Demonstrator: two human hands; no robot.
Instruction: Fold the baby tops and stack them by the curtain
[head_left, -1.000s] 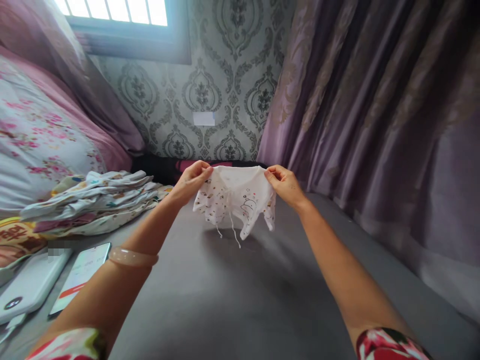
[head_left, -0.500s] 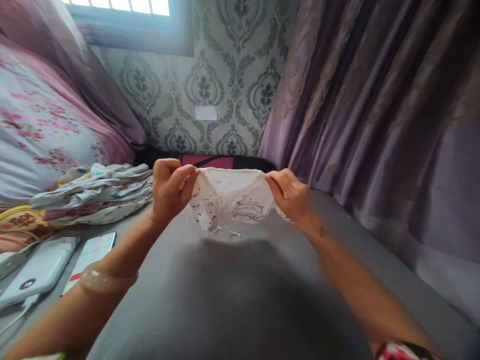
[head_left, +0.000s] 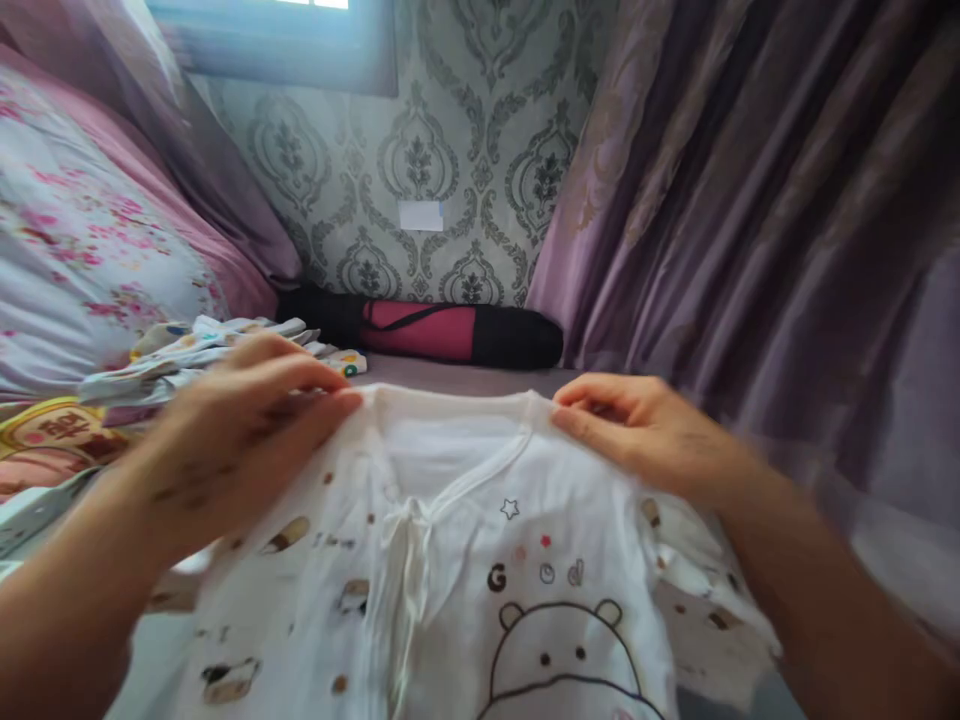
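Note:
A white baby shirt [head_left: 450, 560] with small prints, a tie at the front and a bear-like drawing hangs spread out close to the camera. My left hand [head_left: 262, 430] pinches its shoulder beside the neckline, fingers closed on the cloth. At the other shoulder, my right hand [head_left: 637, 425] grips the fabric between thumb and fingers. One printed sleeve droops under my right forearm. The shirt's lower edge lies out of view.
Folded clothes [head_left: 180, 365] lie on the left beside a floral pillow [head_left: 97, 230]. A black and pink rolled bag [head_left: 427, 332] rests against the patterned wall. Purple curtains [head_left: 697, 200] hang on the right.
Both hands have come nearer the camera and moved apart. The shirt, earlier bunched and farther off, now shows its front spread large. It covers much of the grey bed surface.

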